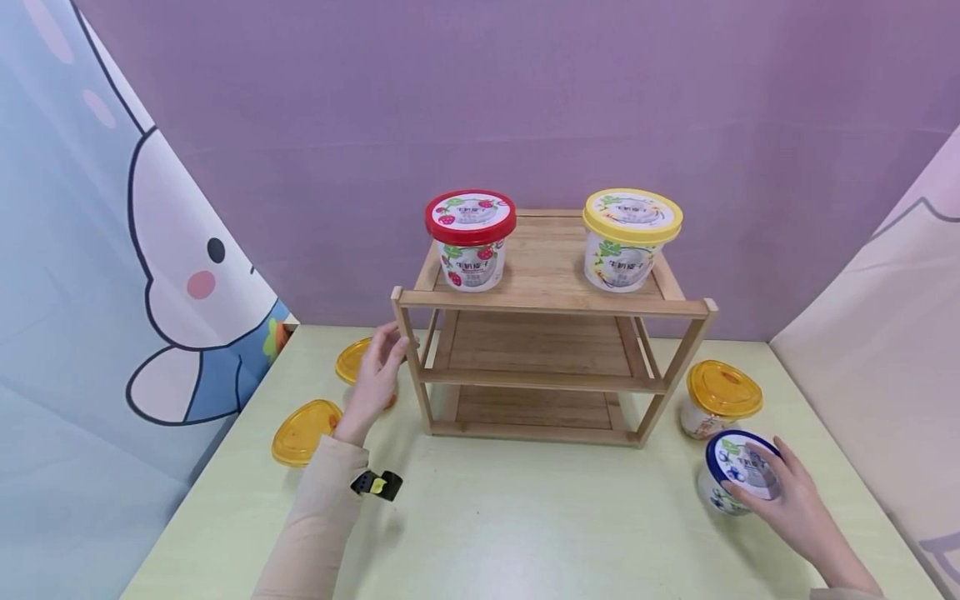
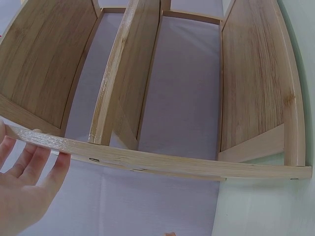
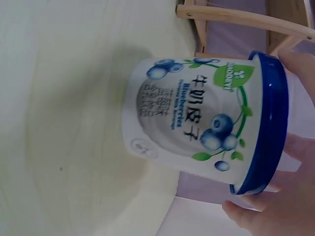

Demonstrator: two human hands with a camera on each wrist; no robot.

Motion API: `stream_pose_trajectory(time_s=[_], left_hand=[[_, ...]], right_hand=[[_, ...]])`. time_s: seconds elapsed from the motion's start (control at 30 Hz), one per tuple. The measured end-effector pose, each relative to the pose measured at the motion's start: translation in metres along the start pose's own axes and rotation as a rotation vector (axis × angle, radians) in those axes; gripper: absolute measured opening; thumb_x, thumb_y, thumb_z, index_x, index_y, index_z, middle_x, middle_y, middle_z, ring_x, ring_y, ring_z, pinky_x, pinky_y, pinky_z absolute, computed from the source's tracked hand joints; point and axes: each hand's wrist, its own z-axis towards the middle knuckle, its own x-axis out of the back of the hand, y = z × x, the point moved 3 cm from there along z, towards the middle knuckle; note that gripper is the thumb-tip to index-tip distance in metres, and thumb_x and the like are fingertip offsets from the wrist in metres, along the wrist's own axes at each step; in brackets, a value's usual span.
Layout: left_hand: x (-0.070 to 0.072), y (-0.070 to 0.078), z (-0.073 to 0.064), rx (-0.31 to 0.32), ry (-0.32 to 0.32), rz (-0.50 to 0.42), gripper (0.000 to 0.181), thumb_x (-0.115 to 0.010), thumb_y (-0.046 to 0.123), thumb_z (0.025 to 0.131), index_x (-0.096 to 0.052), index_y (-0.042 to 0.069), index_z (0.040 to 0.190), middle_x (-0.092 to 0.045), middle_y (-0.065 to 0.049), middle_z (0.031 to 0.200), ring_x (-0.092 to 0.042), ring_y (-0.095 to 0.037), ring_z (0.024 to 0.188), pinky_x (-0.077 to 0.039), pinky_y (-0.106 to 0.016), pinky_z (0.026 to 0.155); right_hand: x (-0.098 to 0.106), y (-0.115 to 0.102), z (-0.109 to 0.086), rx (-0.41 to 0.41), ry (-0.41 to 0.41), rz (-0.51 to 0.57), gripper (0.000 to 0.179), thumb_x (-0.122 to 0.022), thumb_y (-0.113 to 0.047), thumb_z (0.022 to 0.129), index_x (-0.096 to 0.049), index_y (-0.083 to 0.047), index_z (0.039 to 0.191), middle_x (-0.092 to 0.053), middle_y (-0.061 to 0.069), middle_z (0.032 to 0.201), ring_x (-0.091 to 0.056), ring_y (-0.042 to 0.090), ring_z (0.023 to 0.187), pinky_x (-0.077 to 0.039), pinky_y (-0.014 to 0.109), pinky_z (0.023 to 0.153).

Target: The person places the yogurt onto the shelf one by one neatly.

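My left hand is at the left front post of a wooden shelf rack, fingers against the post. Part of its grip is hidden behind the wood. On the right, my right hand holds a blue-lidded blueberry tub by its lid, thumb on one side and fingers on the other. Whether the tub's base touches the table I cannot tell. On the rack's top board stand a red-lidded tub at left and a yellow-lidded tub at right.
An orange-lidded tub stands right of the rack, just behind the blueberry tub. Two more orange-lidded containers sit at left: one in front, another farther back, partly behind my left hand. Purple cloth hangs behind the rack.
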Motion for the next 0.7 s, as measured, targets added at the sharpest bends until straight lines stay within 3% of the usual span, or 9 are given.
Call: stream_pose_trajectory(time_s=[0.2,0.4,0.53,0.7], left_hand=[[-0.001,0.004,-0.001,0.015,0.004,0.013,0.030,-0.037,0.005,0.094,-0.037,-0.010,0.121,-0.047,-0.032,0.106,-0.050,-0.006,0.090,-0.043,-0.017,0.085],[0.001,-0.007,0.002,-0.001,-0.005,-0.016,0.031,-0.037,0.006,0.094,-0.038,-0.009,0.121,-0.047,-0.032,0.107,-0.050,-0.006,0.091,-0.042,-0.015,0.084],[0.003,-0.020,0.005,0.002,-0.004,-0.022,0.032,-0.039,0.011,0.094,-0.039,-0.005,0.122,-0.049,-0.029,0.108,-0.051,-0.006,0.092,-0.043,-0.016,0.085],[0.004,-0.022,0.005,-0.006,0.003,0.001,0.032,-0.040,0.014,0.095,-0.040,-0.004,0.122,-0.050,-0.027,0.108,-0.051,-0.006,0.093,-0.043,-0.018,0.085]], right_hand=[[-0.003,0.003,0.001,-0.017,-0.001,-0.040,0.064,-0.074,-0.024,0.070,-0.043,0.005,0.119,-0.019,0.042,0.128,-0.025,0.062,0.107,-0.025,0.072,0.075],[-0.003,0.001,0.001,-0.044,-0.008,-0.081,0.066,-0.074,-0.028,0.070,-0.043,0.006,0.118,-0.024,0.042,0.123,-0.029,0.060,0.102,-0.028,0.071,0.073],[-0.005,-0.001,0.001,-0.029,0.030,-0.091,0.066,-0.076,-0.026,0.068,-0.044,0.009,0.115,-0.027,0.042,0.117,-0.032,0.058,0.097,-0.031,0.069,0.071],[-0.009,-0.006,-0.002,-0.016,0.101,-0.102,0.066,-0.077,-0.024,0.066,-0.045,0.011,0.111,-0.029,0.045,0.112,-0.034,0.060,0.092,-0.031,0.069,0.068]])
